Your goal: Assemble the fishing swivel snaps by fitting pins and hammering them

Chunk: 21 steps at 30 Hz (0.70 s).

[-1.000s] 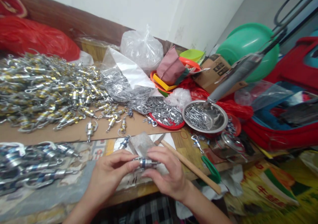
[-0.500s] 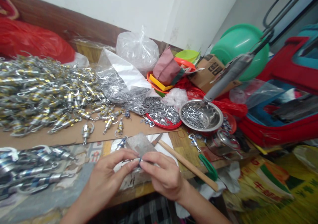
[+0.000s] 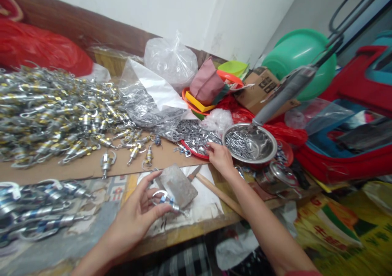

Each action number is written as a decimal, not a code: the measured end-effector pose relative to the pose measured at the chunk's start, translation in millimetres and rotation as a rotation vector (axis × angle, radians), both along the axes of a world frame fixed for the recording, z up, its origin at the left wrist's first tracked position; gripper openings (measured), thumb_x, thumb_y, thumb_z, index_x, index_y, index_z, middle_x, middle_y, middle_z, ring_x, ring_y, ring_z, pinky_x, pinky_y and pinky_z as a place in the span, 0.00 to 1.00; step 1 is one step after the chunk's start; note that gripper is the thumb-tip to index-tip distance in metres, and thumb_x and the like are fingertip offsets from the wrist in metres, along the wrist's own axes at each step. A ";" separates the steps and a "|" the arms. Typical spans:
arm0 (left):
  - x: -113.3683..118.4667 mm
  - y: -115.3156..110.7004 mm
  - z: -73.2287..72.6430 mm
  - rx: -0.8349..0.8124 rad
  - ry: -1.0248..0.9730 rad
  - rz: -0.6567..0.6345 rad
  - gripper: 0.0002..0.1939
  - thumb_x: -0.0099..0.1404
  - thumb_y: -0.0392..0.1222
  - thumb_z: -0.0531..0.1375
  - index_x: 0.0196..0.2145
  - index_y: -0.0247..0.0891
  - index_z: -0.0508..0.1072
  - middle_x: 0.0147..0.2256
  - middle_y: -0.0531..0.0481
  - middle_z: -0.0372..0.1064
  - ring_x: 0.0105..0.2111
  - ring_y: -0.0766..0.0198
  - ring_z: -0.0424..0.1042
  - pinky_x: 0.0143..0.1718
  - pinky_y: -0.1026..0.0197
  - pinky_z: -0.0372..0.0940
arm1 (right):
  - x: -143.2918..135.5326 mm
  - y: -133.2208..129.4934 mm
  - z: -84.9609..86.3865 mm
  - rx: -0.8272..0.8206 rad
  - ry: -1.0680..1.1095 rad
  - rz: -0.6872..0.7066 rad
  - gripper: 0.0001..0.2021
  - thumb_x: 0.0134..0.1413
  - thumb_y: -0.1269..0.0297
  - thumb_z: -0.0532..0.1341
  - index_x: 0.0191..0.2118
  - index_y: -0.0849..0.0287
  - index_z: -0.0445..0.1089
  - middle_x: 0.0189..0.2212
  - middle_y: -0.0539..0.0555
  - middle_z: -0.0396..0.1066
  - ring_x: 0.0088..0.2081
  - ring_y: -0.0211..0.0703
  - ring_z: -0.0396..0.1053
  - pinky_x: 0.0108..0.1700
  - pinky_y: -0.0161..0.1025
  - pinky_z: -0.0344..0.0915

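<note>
My left hand [image 3: 139,212] is closed between thumb and fingers on a small metal hook fitting [image 3: 167,200] with a blue band and a pale curved hook. The fitting is held above the left side of a flat grey metal block [image 3: 178,185]. My right hand [image 3: 221,158] reaches forward to the front right of a red plate [image 3: 196,154], heaped with small flat metal pieces [image 3: 196,134]. Its fingertips are drawn together at the pile's edge; whatever they pinch is too small to make out.
A steel bowl [image 3: 269,153] of metal pins stands right of the plate. A wooden-handled hammer [image 3: 219,194] lies beside the block. Yellow-banded fittings [image 3: 61,116] are heaped at left, blue-banded ones [image 3: 43,214] nearer. A grey tool arm [image 3: 283,90] slants over the bowl.
Both hands were together over the block. My right hand has moved away, forward and right to the red plate. My left hand has kept the fitting, which now shows.
</note>
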<state>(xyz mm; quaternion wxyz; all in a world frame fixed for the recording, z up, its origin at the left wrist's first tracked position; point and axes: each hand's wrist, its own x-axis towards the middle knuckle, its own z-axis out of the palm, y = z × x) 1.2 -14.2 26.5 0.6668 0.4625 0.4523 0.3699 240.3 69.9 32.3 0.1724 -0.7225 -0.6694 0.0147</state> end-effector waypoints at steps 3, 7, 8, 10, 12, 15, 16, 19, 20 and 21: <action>-0.8 3.3 -1.0 -0.024 -0.025 -0.041 0.36 0.52 0.41 0.62 0.55 0.39 0.48 0.35 0.49 0.70 0.36 0.60 0.71 0.40 0.59 0.64 | 11.5 26.2 -8.8 -0.077 -0.055 -0.015 0.18 0.46 0.74 0.58 0.46 0.59 0.68 0.37 0.59 0.73 0.42 0.52 0.69 0.44 0.44 0.63; -2.9 8.4 -4.0 -0.076 -0.121 -0.097 0.39 0.51 0.37 0.61 0.56 0.40 0.45 0.31 0.53 0.69 0.31 0.62 0.72 0.37 0.58 0.65 | 13.5 37.8 -12.9 -0.103 -0.050 0.017 0.19 0.43 0.76 0.59 0.44 0.59 0.68 0.37 0.60 0.73 0.42 0.51 0.68 0.44 0.43 0.62; -3.8 10.3 -4.9 -0.091 -0.135 -0.100 0.40 0.50 0.36 0.62 0.56 0.40 0.45 0.30 0.54 0.68 0.31 0.62 0.72 0.36 0.58 0.65 | 14.2 38.3 -11.8 -0.098 -0.032 0.029 0.18 0.42 0.76 0.59 0.43 0.60 0.69 0.37 0.59 0.73 0.42 0.50 0.69 0.44 0.42 0.62; -5.4 14.4 -6.1 -0.114 -0.136 -0.074 0.43 0.47 0.34 0.64 0.56 0.40 0.45 0.28 0.55 0.68 0.30 0.63 0.71 0.35 0.59 0.65 | 14.6 35.9 -8.1 -0.075 0.020 0.056 0.15 0.44 0.76 0.58 0.40 0.61 0.71 0.36 0.59 0.73 0.40 0.47 0.69 0.43 0.39 0.62; -6.2 17.9 -6.4 -0.123 -0.121 -0.035 0.46 0.44 0.31 0.65 0.56 0.40 0.45 0.27 0.56 0.68 0.28 0.64 0.70 0.34 0.59 0.65 | 10.2 26.7 -3.8 -0.047 0.091 0.108 0.12 0.47 0.74 0.56 0.38 0.63 0.72 0.35 0.57 0.74 0.37 0.43 0.70 0.41 0.36 0.64; -5.8 20.4 -5.6 -0.123 -0.111 0.002 0.47 0.42 0.31 0.65 0.56 0.39 0.46 0.26 0.55 0.69 0.28 0.64 0.70 0.33 0.60 0.65 | -10.4 -2.7 0.9 -0.027 0.201 0.233 0.09 0.50 0.72 0.56 0.35 0.61 0.73 0.32 0.51 0.74 0.34 0.36 0.71 0.38 0.30 0.65; -5.4 20.4 -5.3 -0.124 -0.110 0.007 0.47 0.42 0.31 0.65 0.56 0.39 0.46 0.26 0.55 0.70 0.28 0.64 0.71 0.32 0.60 0.65 | -20.2 -15.5 1.6 -0.009 0.244 0.297 0.08 0.49 0.72 0.57 0.33 0.60 0.73 0.31 0.50 0.74 0.33 0.34 0.71 0.37 0.29 0.65; -4.7 19.5 -5.1 -0.123 -0.119 0.010 0.47 0.42 0.31 0.65 0.57 0.39 0.46 0.25 0.56 0.70 0.27 0.64 0.70 0.31 0.60 0.65 | -51.0 -53.8 1.1 0.164 0.390 0.549 0.09 0.48 0.76 0.56 0.30 0.60 0.74 0.29 0.51 0.74 0.32 0.35 0.70 0.35 0.30 0.66; -4.6 19.0 -5.2 -0.120 -0.126 0.007 0.47 0.42 0.31 0.66 0.57 0.39 0.46 0.25 0.56 0.70 0.26 0.65 0.70 0.31 0.60 0.65 | -59.9 -64.3 0.4 0.231 0.400 0.614 0.10 0.49 0.76 0.55 0.30 0.61 0.74 0.29 0.53 0.73 0.32 0.36 0.69 0.35 0.32 0.65; -4.6 18.5 -5.3 -0.115 -0.135 0.005 0.47 0.42 0.31 0.65 0.57 0.39 0.46 0.25 0.56 0.69 0.26 0.65 0.70 0.31 0.61 0.65 | -67.6 -72.8 -0.4 0.282 0.379 0.655 0.11 0.50 0.76 0.54 0.31 0.62 0.74 0.29 0.54 0.72 0.31 0.38 0.68 0.34 0.33 0.65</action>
